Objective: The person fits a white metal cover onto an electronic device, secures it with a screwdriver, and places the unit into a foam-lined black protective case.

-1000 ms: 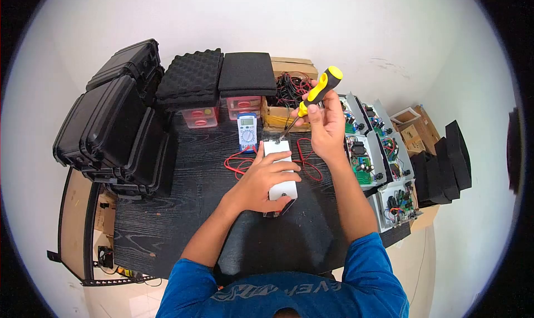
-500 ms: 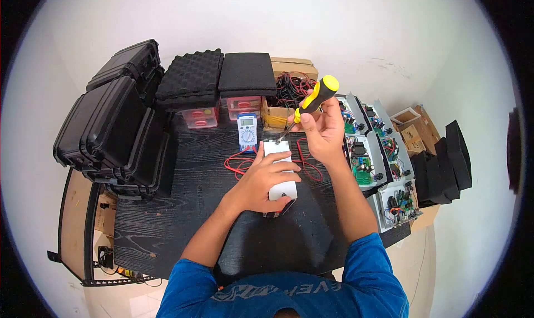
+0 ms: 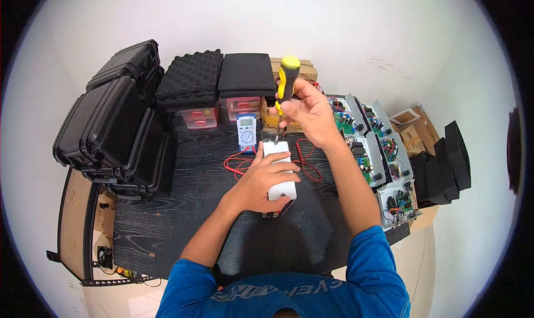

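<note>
A white box-shaped case (image 3: 275, 148) stands on the black table, and my left hand (image 3: 268, 180) is wrapped over it, fingers across the top and thumb near its front end. My right hand (image 3: 309, 111) grips a yellow and black screwdriver (image 3: 288, 81) near the lower part of its handle. The shaft points down, almost upright, with its tip at the far end of the case's top. Whether the tip sits in a screw is too small to tell. Just behind the case on the left lies a blue and white multimeter (image 3: 247, 133) with red leads (image 3: 234, 163).
Black hard cases (image 3: 100, 126) are stacked at left. Foam sheets (image 3: 192, 76) top clear plastic boxes (image 3: 201, 118) at the back, beside a cardboard box (image 3: 307, 66) of wires. Several open housings with circuit boards (image 3: 399, 204) line the right side, near black foam pieces (image 3: 445, 162).
My right hand has moved left, and the screwdriver has swung from leaning right to nearly upright. My left hand and the white case have stayed in place.
</note>
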Available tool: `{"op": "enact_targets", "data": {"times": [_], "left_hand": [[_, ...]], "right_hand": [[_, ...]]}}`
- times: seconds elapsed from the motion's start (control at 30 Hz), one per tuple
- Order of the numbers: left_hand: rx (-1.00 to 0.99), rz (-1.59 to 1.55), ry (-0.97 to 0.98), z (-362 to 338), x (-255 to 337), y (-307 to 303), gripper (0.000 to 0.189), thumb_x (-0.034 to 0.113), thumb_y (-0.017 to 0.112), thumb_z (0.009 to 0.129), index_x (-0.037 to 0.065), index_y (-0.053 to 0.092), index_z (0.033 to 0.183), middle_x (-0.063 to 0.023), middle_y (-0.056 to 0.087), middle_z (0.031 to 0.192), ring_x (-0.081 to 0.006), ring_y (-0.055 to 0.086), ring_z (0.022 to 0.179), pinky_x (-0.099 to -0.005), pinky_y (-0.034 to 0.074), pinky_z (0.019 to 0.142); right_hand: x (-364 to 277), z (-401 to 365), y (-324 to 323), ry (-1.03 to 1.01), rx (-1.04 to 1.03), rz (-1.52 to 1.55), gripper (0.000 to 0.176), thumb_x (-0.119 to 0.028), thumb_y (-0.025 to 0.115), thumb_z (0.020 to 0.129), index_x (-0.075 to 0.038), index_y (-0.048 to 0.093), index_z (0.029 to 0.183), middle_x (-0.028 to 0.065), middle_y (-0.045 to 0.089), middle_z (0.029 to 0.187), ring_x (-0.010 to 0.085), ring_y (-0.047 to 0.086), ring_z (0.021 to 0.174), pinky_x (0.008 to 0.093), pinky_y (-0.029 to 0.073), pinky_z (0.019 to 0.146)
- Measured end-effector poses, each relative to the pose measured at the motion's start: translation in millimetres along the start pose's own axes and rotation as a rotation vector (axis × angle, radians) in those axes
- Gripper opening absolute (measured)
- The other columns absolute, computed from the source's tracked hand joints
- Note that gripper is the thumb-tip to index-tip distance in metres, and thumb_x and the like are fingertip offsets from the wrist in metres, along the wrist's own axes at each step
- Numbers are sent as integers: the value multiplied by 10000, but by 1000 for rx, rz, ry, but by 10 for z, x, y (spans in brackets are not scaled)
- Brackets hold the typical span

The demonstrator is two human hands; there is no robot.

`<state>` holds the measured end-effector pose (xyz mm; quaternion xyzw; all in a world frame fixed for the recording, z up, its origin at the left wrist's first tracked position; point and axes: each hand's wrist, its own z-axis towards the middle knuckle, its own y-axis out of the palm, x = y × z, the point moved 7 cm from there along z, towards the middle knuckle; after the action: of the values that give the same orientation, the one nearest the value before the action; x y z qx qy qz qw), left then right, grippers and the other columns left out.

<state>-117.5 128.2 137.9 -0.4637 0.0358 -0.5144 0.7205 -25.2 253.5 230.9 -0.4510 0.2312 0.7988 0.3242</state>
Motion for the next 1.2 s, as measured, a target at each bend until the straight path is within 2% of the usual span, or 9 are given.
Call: {"op": "enact_targets", "data": {"times": [0.3,0.6,0.7,0.73,0.83,0.93,1.03,1.13,1.2], "left_hand": [[-17,31,12,7,13,-7,498,331,769,749,191,761,1227,-28,701,1388,-344,518,1463,-780,96,1240],[-15,24,13,11,16,-10,493,331,757,752,191,764,1225,-44,703,1386,-355,530,1454,-771,131,1239],[-16,27,12,14,12,-8,496,329,758,748,191,765,1225,-44,704,1386,-356,532,1453,-772,135,1237],[-16,29,11,11,8,-4,498,327,759,746,191,766,1225,-44,704,1386,-356,532,1452,-772,136,1237],[-11,29,17,4,5,-1,500,327,761,748,188,764,1228,-42,704,1385,-357,533,1451,-769,136,1238],[-12,30,18,1,6,-2,502,329,761,750,186,764,1232,-39,704,1387,-355,531,1453,-767,136,1238],[-18,37,19,6,7,-1,503,330,761,754,187,762,1236,-37,702,1390,-352,527,1456,-763,131,1240],[-12,36,25,-6,-5,10,506,332,762,752,192,762,1239,-36,701,1390,-348,524,1458,-759,125,1242],[-18,37,18,-2,5,0,507,325,764,751,192,762,1240,-36,700,1392,-349,522,1459,-758,125,1243]], "right_hand": [[-47,38,19,-27,214,-95,285,-115,732,1035,-35,580,1263,29,641,1104,106,709,885,237,549,659],[-97,56,50,63,-3,99,458,-183,673,1077,-29,529,1483,113,713,1258,164,720,1111,264,607,759],[19,73,2,-8,-19,-41,471,-191,669,1076,-49,497,1491,120,703,1275,193,732,1112,288,610,731],[36,63,2,-26,39,-11,478,-143,699,1050,-46,501,1475,113,704,1229,183,744,1053,292,614,678],[29,71,8,-10,133,-69,551,-76,739,1014,-26,456,1484,88,663,1234,131,731,972,277,603,687],[51,74,-13,-43,162,-150,486,-97,740,1021,-11,514,1444,87,656,1231,112,723,894,254,569,655],[126,81,1,-37,98,-6,366,-98,726,1033,-1,598,1362,72,678,1167,104,718,841,232,540,628],[-22,55,69,-69,78,-74,278,-112,723,1039,-10,660,1290,45,702,1084,103,724,830,229,540,633],[58,28,4,21,110,-85,314,-146,716,1046,-18,663,1329,59,711,1170,130,745,887,244,555,660]]}}
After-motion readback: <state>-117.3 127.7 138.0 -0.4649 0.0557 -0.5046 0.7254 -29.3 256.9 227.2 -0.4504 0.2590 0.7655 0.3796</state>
